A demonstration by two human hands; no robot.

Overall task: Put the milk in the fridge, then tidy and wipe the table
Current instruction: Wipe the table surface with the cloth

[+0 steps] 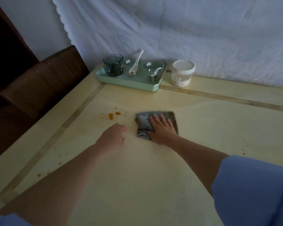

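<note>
Green tray (129,83): dark mug (113,66), two glass bowls (131,66), a spoon (137,59) in each.

From where I stand, a pale green tray (129,84) sits right up against the hanging white sheet (186,30). In the tray, from its left end: a dark glass mug (113,66), a clear bowl (129,64) with a white spoon (137,59) leaning out of it, then a second bowl (158,65) with a smaller spoon (156,71) lying inside. Just right of the tray stands a white-lidded jar (182,74), part full of something pale. Left of the tray is a brown chair (44,80).
</note>
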